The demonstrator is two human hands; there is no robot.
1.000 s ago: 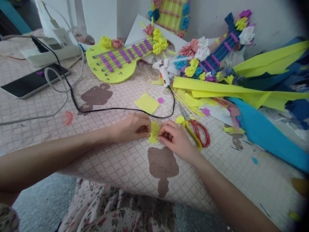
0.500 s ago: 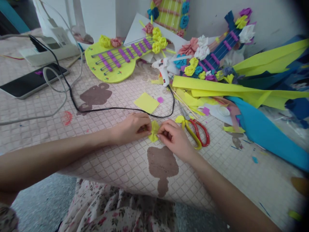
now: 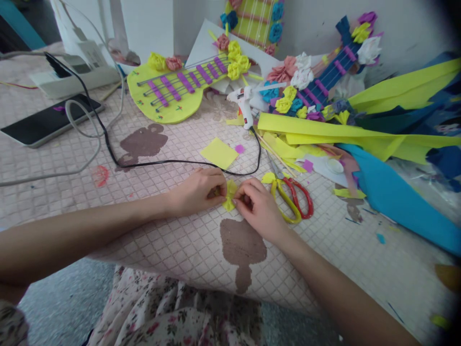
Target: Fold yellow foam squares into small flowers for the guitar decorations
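Note:
A small piece of yellow crepe paper (image 3: pixel 230 193), gathered at its middle like a bow, is pinched between both my hands. My left hand (image 3: pixel 201 191) is closed on its left side, and my right hand (image 3: pixel 260 205) grips the right side with thumb and fingertips. Just beyond them lies a flat yellow paper square (image 3: pixel 219 153), with a small purple paper piece (image 3: pixel 239 149) beside it. Scissors (image 3: pixel 292 194) with red and yellow handles rest to the right of my right hand.
A black cord (image 3: pixel 162 163) runs across the table to a white glue gun (image 3: pixel 244 106). Behind stands a yellow paper guitar (image 3: pixel 165 98) with purple strips. Yellow paper strips (image 3: pixel 324 129) and a blue paper piece (image 3: pixel 399 194) spread rightward. A phone (image 3: pixel 46 120) lies left.
The fingertips of my right hand have shifted very slightly at the gathered paper. Everything else looks the same.

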